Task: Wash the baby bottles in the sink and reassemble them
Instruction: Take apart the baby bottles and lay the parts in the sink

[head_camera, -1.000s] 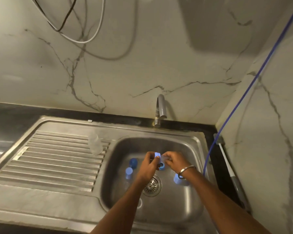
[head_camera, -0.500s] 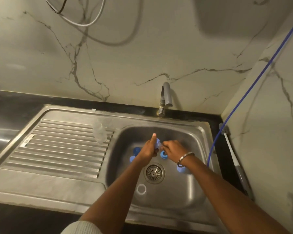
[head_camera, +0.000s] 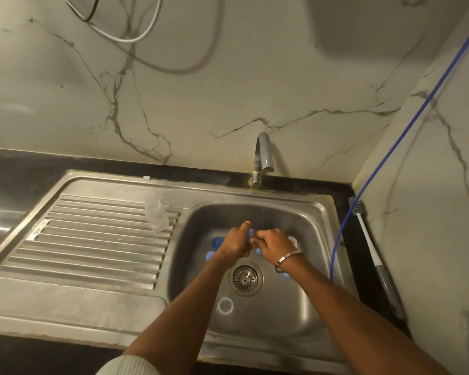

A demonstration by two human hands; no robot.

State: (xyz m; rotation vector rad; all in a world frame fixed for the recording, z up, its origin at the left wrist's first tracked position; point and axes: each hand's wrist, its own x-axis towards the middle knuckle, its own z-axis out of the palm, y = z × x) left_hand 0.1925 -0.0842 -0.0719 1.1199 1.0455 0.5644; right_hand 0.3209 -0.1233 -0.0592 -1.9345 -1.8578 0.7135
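though fingers mostly hide it, left hand (head_camera: 234, 243) and right hand (head_camera: 272, 243) both grip a small blue part (head_camera: 251, 233).

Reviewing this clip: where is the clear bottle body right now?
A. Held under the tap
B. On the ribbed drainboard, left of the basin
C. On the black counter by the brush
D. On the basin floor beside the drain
B: the clear bottle body rests on the ribbed drainboard, left of the basin and apart from both hands.

Both arms reach forward — left hand (head_camera: 234, 243) and right hand (head_camera: 275, 243) meet, fingers curled, pinching something small.
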